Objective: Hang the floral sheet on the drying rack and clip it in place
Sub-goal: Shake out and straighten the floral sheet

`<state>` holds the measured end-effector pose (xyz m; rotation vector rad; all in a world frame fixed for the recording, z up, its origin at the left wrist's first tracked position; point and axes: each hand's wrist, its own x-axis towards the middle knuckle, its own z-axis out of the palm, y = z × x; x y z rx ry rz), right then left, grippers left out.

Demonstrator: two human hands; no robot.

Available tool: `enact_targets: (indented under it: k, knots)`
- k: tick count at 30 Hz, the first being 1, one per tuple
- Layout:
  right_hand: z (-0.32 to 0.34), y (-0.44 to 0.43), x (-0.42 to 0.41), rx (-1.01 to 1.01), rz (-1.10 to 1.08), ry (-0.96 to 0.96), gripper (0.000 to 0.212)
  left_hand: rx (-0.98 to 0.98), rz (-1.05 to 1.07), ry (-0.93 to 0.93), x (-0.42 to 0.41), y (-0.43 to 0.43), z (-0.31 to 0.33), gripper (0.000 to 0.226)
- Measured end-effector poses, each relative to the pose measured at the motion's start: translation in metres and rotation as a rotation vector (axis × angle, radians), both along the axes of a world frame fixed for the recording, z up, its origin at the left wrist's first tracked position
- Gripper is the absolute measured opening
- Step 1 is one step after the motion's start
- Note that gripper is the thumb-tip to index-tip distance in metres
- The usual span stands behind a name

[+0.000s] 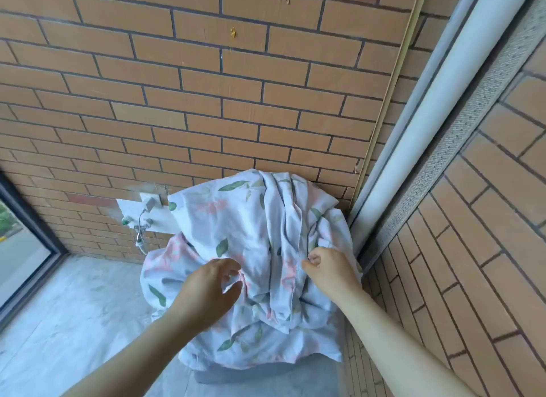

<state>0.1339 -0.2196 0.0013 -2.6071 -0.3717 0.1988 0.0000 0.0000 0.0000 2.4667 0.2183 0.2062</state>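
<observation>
Right hand point(328, 269) grip pinches floral sheet point(236, 228) seam; left hand point(206, 290) grip apart, beside open floor point(74, 308).

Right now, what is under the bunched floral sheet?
Only a grey edge shows below the floral sheet, at the bottom; what it belongs to cannot be told. The sheet covers everything else under it. The right hand pinches its seam on top.

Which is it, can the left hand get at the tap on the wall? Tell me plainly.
Probably yes. The left hand is open over the sheet and holds nothing. The tap stands uncovered to the left of it, with nothing between. It is farther back, so a lean may be needed.
</observation>
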Motion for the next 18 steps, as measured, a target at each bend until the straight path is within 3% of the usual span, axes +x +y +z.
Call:
enact_targets:
  k: [3,6,10,13,18]
  knots:
    - [-0.020,0.012,0.024,0.000,-0.099,0.025,0.040,-0.014,0.034,0.006,0.012,0.003,-0.008,0.023]
    - [-0.035,0.025,0.041,0.004,-0.149,0.141,0.031,-0.012,0.043,0.040,0.020,0.002,-0.012,0.022]
    - [-0.050,0.031,0.052,0.153,-0.201,0.207,0.026,0.004,0.056,0.057,0.029,0.000,-0.012,0.021]
    - [-0.047,0.031,0.050,0.258,-0.160,0.133,0.037,-0.001,0.054,0.067,0.035,-0.002,-0.011,0.022]
    - [-0.024,0.020,0.032,0.446,-0.076,0.052,0.036,-0.037,0.047,0.039,0.046,-0.009,-0.003,0.022]
